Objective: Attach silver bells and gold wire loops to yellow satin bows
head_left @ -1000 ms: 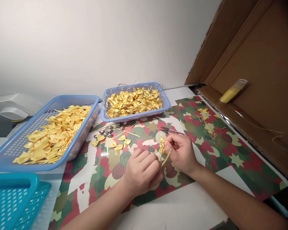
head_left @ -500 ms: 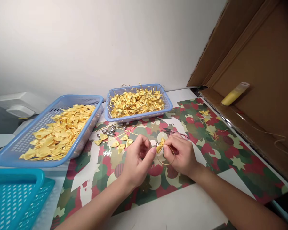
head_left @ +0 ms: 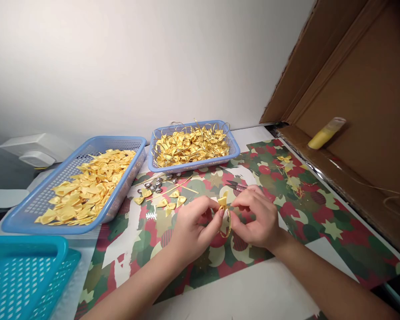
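Observation:
In the head view, my left hand (head_left: 198,224) pinches a yellow satin bow (head_left: 222,201) between thumb and forefinger. A thin gold cord loop (head_left: 227,229) hangs from the bow. My right hand (head_left: 258,218) is just to the right of it, thumb and forefinger apart, the thumb tip close to the cord. Left of my hands lie loose yellow bows (head_left: 169,206), gold cord pieces (head_left: 173,187) and several small silver bells (head_left: 157,183). Small scissors (head_left: 235,185) rest behind my right hand, partly hidden by it.
A blue basket (head_left: 11,222) of yellow bows stands at left; another blue basket (head_left: 195,168) behind holds bows with gold cords. A turquoise basket (head_left: 62,249) is at front left. Cardboard (head_left: 360,89) borders the right, with a yellow-filled tube (head_left: 325,134). Patterned paper (head_left: 320,209) covers the table.
The bow is now upright in my left fingers. My right thumb and forefinger have come away from it and spread apart. The cord loop looks narrower. The view has shifted slightly.

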### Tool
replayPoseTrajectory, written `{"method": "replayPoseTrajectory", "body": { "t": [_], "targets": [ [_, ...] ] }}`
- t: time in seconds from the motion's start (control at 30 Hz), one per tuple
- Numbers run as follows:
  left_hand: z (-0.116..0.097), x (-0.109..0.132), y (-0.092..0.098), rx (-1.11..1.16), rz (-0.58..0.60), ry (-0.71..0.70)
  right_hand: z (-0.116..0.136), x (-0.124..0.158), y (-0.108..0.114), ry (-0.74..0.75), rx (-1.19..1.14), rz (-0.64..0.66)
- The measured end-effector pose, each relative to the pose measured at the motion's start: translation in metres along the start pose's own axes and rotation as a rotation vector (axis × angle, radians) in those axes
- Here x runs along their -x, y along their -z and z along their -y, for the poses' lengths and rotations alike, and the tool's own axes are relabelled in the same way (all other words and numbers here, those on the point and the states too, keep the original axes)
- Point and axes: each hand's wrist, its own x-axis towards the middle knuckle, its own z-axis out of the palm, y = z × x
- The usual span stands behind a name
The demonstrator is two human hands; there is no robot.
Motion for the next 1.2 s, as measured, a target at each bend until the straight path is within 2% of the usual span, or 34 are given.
{"method": "replayPoseTrajectory", "body": {
  "t": [0.17,0.3,0.4,0.53,0.63,0.7,0.8,0.83,0.87,0.97,1.03,1.1,1.2],
  "targets": [
    [-0.001,0.002,0.000,0.003,-0.009,-0.067,0.001,0.001,0.004,0.083,-0.011,0.000],
    [-0.002,0.002,-0.001,0.077,0.053,-0.023,0.002,0.002,0.002,-0.040,-0.076,0.003],
    [-0.001,0.001,-0.004,0.177,0.113,0.110,0.000,0.004,-0.002,-0.203,-0.110,0.024],
    [0.003,0.001,-0.006,0.334,0.186,0.361,-0.005,0.006,-0.008,-0.418,-0.151,0.133],
    [0.008,-0.007,0.006,0.398,0.126,0.486,-0.008,0.005,-0.009,-0.533,-0.220,0.109],
    [0.010,-0.020,0.024,0.308,-0.004,0.471,-0.009,0.005,-0.008,-0.563,-0.225,0.060],
    [0.014,-0.052,0.055,-0.108,-0.242,0.312,-0.011,0.007,-0.008,-0.543,-0.189,0.060],
    [0.017,-0.066,0.062,-0.291,-0.261,0.248,-0.013,0.008,-0.009,-0.523,-0.172,0.075],
    [0.020,-0.080,0.067,-0.479,-0.230,0.183,-0.014,0.009,-0.010,-0.501,-0.154,0.088],
    [0.034,-0.119,0.071,-0.614,-0.148,0.120,-0.019,0.012,-0.014,-0.448,-0.116,0.103],
    [0.043,-0.137,0.070,-0.694,-0.178,0.112,-0.021,0.013,-0.015,-0.434,-0.103,0.103],
    [0.045,-0.144,0.074,-0.765,-0.259,0.094,-0.022,0.014,-0.014,-0.423,-0.094,0.106],
    [0.038,-0.133,0.085,-0.832,-0.363,0.070,-0.022,0.014,-0.010,-0.385,-0.074,0.112]
  ]
}}
